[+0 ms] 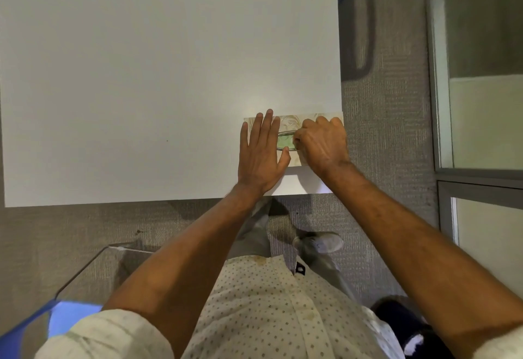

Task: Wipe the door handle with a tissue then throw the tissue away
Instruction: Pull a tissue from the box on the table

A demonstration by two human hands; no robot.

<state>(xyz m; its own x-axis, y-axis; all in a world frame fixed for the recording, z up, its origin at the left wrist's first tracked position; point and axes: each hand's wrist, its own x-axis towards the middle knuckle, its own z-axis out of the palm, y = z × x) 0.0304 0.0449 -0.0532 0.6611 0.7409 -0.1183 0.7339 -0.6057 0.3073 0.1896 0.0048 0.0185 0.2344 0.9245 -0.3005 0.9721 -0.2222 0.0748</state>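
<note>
A tissue box (294,121) sits at the near right corner of a white table (141,75), its right end at the table's edge. The left hand (261,152) lies flat on the box's left end, fingers spread and released, while the right hand (321,143) curls over the oval opening (283,141), fingertips pinched there; whether they grasp a tissue cannot be told.
</note>
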